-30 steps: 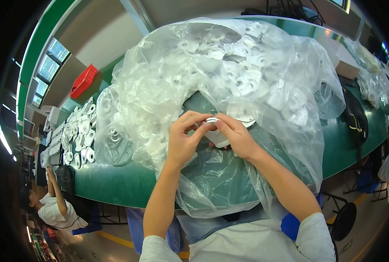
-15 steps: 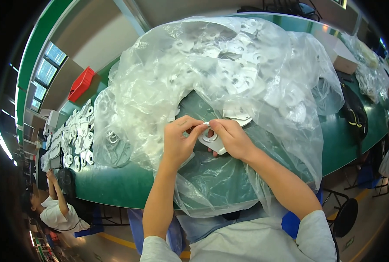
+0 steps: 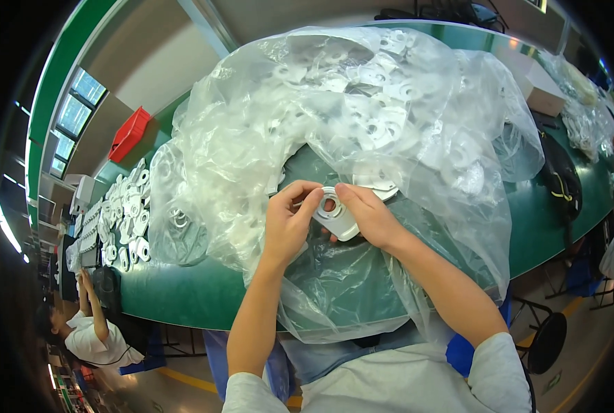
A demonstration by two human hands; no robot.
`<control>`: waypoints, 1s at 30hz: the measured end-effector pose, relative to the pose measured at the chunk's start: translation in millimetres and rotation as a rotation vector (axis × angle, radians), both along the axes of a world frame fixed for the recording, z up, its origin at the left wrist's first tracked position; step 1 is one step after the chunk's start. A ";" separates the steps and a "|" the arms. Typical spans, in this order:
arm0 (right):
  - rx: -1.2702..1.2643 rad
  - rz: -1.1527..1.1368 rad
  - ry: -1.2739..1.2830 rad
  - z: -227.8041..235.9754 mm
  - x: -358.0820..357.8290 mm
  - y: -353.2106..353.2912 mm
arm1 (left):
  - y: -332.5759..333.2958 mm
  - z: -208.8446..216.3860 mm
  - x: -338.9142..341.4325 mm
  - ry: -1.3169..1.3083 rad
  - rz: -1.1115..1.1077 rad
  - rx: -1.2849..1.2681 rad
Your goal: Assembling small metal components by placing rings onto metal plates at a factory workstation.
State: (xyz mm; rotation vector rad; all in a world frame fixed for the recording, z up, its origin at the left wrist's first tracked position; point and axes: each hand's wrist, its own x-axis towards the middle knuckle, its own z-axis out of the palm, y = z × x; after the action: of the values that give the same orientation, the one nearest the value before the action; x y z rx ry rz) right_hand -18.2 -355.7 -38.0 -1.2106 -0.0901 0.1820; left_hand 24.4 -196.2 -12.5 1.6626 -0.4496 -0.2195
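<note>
A white plastic part [image 3: 337, 226] with a round ring opening and a flat tapered end is held between my hands over the green table. My left hand [image 3: 293, 215] pinches the ring's left edge. With thumb and fingers, my right hand [image 3: 367, 215] grips the ring's right side; some of its fingers are hidden beneath the part. Just beyond my right hand lie similar white parts [image 3: 379, 186], partly under clear film. A large clear plastic bag [image 3: 234, 151] filled with such white parts spreads across the table around my hands.
The green table [image 3: 176, 296] curves left, where many loose white parts [image 3: 131, 213] lie near a red bin [image 3: 129, 134]. A co-worker [image 3: 97, 330] sits at the left. At right are a white box [image 3: 542, 93], a black bag [image 3: 558, 172] and a black stool [image 3: 546, 343].
The white part has turned slightly in my hands, so its ring faces up more. My left fingers have shifted a little along its edge.
</note>
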 end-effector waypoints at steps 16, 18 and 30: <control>-0.270 -0.203 -0.176 -3.5 -4.1 9.3 | -2.5 0.1 -4.4 -0.217 -0.009 0.060; -0.298 -0.198 -0.198 -2.2 -5.4 9.3 | -0.8 -2.3 -3.2 -0.142 -0.038 0.004; 0.061 0.089 0.040 9.8 -5.6 -3.7 | 20.8 16.0 6.0 0.031 -0.146 0.007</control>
State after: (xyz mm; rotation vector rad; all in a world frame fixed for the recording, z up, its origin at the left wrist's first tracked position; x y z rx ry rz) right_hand -23.8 -359.4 -28.2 -1.1427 -0.1136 0.2795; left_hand 30.4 -175.4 3.5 1.6324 -0.5485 -0.3546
